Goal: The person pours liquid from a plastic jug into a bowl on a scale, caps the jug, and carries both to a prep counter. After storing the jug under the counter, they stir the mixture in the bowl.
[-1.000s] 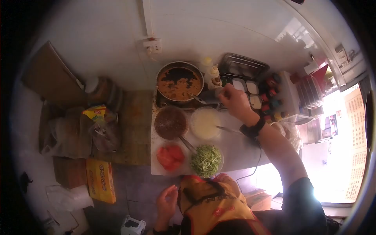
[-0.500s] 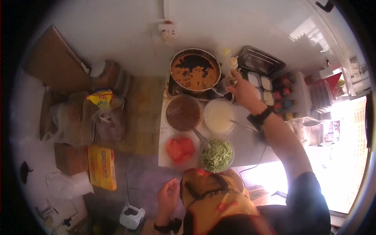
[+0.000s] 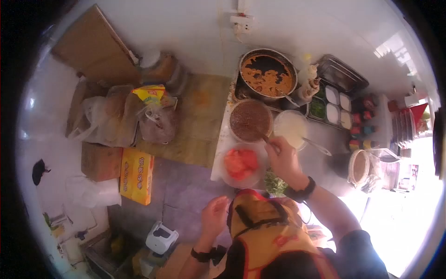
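My right hand [image 3: 282, 160] is closed around the handle of a spoon [image 3: 265, 138] that stands in a tub of dark brown sauce [image 3: 250, 119]. Beneath that hand, shredded green vegetable [image 3: 276, 184] shows in part, the rest covered by my wrist and apron. A bowl of red pieces [image 3: 241, 163] sits just left of my right hand. Behind it stands a tub of pale liquid [image 3: 289, 126] with a spoon leaning out to the right. My left hand [image 3: 214, 215] hangs before the apron, fingers loosely bent, with nothing visible in it.
A large pot [image 3: 268, 74] with reddish-brown contents stands against the wall. To its right are squeeze bottles [image 3: 309, 86] and a tray of white and green toppings [image 3: 331, 111]. A yellow box [image 3: 137, 176] and bagged goods [image 3: 157, 123] lie at left.
My right hand has come back from beside the squeeze bottles and taken hold of the spoon in the brown sauce. The view has shifted, so the counter appears further right.
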`<state>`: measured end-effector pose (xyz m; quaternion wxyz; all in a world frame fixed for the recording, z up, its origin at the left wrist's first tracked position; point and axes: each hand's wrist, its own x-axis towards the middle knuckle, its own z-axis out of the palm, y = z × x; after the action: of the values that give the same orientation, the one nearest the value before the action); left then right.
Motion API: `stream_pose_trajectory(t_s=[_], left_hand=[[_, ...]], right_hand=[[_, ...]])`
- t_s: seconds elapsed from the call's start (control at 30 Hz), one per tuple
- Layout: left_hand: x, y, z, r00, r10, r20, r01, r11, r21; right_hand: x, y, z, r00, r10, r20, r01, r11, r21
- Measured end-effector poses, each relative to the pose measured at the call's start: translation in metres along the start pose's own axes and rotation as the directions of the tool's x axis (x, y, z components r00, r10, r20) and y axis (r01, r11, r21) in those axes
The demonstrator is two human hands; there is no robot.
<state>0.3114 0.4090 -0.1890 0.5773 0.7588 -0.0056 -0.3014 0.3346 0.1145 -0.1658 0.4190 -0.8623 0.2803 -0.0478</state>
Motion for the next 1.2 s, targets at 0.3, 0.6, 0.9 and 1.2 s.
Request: stream_pose_trajectory(t_s=[0.3,0.6,0.9,1.2], left_hand=[[-0.018,-0.002,0.003,0.999,0.029,0.032,-0.03,0.999,0.029],[-0.014,-0.007,0.017,0.982,0.154,0.108,-0.161,0.986,0.054],[-0.004,0.01,0.04,0.947,0.178,0.266,-0.179,0.984,-0.018],[-0.01,0.018,0.062,0.913,0.223,0.342,-0.24,0.971,0.009]], right_hand=[[0.053,-0.022,-0.006,0.984,-0.175,0.017,0.176,0.971,-0.161],[0.004,-0.017,-0.058,0.731,-0.539,0.418,0.682,0.575,-0.452],[-0.027,-0.01,-0.062,0.718,-0.629,0.297,0.69,0.59,-0.419],[-0.03,-0.001,-0.037,0.888,-0.405,-0.217,0.423,0.906,0.037]])
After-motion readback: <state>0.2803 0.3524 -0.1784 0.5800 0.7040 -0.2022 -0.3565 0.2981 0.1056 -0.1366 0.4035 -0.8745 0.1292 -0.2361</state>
